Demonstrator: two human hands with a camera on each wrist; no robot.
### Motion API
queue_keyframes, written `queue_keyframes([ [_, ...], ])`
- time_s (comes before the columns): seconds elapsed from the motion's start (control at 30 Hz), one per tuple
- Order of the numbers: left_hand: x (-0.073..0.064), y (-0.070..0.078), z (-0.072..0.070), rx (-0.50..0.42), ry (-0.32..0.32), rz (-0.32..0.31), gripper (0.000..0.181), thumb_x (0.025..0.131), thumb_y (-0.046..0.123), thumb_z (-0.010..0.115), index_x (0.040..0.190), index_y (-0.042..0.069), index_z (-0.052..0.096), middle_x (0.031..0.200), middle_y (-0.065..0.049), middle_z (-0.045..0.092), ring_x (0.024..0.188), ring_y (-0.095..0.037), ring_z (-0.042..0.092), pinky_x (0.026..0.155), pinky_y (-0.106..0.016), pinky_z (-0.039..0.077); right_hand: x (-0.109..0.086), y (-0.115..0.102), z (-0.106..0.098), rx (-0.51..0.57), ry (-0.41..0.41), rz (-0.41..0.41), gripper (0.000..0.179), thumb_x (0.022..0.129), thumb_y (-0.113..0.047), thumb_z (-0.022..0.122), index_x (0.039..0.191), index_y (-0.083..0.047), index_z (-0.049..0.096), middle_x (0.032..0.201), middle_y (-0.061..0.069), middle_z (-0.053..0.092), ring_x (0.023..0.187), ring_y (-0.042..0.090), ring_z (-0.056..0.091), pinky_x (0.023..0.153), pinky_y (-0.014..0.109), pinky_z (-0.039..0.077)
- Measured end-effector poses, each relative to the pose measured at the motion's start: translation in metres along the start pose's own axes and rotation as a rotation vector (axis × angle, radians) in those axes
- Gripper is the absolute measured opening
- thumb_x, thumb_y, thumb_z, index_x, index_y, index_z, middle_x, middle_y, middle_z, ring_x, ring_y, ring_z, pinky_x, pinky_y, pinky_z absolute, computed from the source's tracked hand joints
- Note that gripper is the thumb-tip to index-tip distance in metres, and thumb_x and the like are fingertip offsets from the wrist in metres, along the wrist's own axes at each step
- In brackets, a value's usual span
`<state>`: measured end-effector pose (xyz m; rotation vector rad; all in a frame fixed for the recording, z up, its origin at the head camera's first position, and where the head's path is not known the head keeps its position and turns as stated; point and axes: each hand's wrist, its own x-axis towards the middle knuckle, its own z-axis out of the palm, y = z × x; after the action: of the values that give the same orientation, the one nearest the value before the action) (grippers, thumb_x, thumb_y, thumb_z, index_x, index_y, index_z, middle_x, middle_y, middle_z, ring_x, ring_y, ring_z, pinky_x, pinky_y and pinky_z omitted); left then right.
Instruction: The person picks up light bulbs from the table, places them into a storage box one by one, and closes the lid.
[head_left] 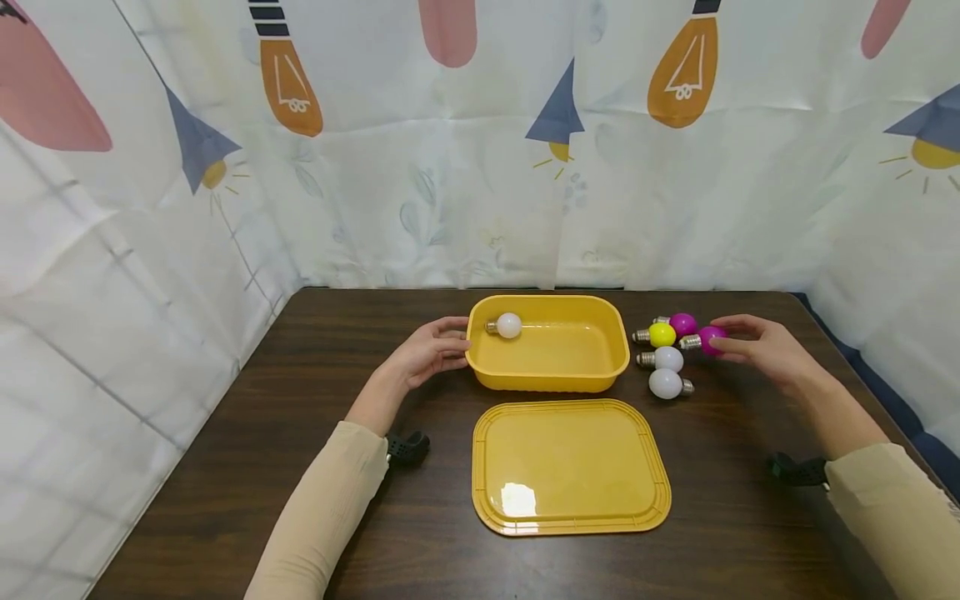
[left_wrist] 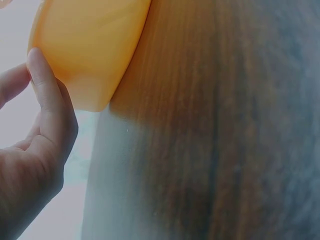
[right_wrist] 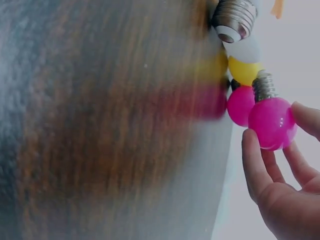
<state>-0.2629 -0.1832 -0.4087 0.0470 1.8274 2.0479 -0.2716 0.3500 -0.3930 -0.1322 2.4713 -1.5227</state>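
Note:
My left hand [head_left: 433, 350] is at the left end of a yellow plastic box [head_left: 547, 382]. Its thumb and forefinger pinch the box rim in the left wrist view. Inside the box, a white light bulb [head_left: 509, 325] lies near the left wall. On the right, my right hand [head_left: 765, 346] holds a magenta light bulb [right_wrist: 272, 122] by its round end, metal screw base pointing away from the palm. Beside it are a second magenta bulb [head_left: 683, 323], a yellow bulb [head_left: 662, 335] and two white bulbs, one farther back [head_left: 668, 359] and one nearer [head_left: 665, 384].
A flat yellow lid [head_left: 572, 467] lies on the dark wooden table [head_left: 247, 467] in front of the box. Behind the table hangs a patterned white curtain [head_left: 465, 183]. Each wrist wears a black strap; the left strap [head_left: 408, 448] is near the sleeve.

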Motion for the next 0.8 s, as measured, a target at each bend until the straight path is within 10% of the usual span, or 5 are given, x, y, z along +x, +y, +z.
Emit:
queue_keyframes([
  [0.8,0.002,-0.005,-0.003,0.007,-0.012,0.011,0.06,0.102,0.002,0.061,0.157,0.005,0.036,0.144,-0.029,0.049,0.106,-0.027,0.068,0.087,-0.031,0.059,-0.004,-0.039,0.012,0.068,0.074,-0.121,0.064,0.103,-0.031,0.064,0.147,0.007,0.039,0.137,0.016,0.046,0.097,0.001,0.068,0.088,0.019,0.055],
])
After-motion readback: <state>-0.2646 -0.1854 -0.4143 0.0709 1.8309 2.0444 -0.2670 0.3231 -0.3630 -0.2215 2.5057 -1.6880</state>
